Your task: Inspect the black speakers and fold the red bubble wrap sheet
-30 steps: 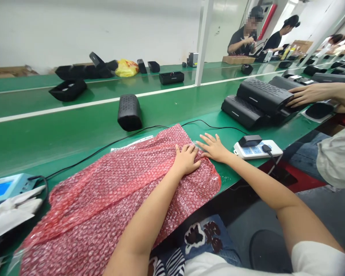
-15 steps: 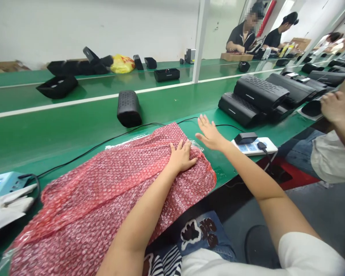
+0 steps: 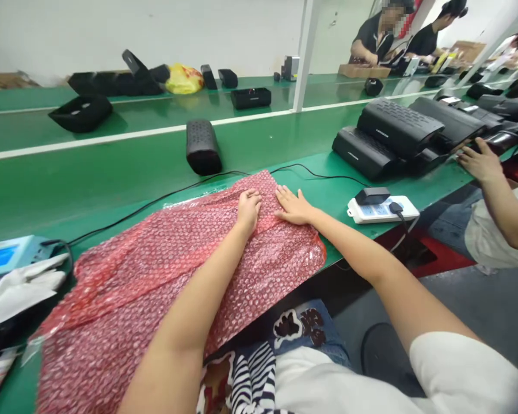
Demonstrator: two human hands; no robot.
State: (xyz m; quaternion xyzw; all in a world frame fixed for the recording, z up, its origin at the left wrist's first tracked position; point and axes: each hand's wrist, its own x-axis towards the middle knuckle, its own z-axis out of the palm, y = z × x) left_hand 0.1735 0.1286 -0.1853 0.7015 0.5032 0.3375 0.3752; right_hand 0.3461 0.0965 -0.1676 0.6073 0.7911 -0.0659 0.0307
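Red bubble wrap lies spread over the green bench, from the lower left of the frame to its middle. At the sheet's far end the left hand presses down with fingers curled, grasping nothing, and just beside it the right hand lies flat and released on the wrap. Right of them sits a white power strip; above, a black speaker. At the right edge a co-worker's hand touches stacked black units.

No legible text; small pale marks on black speaker boxes too blurred.
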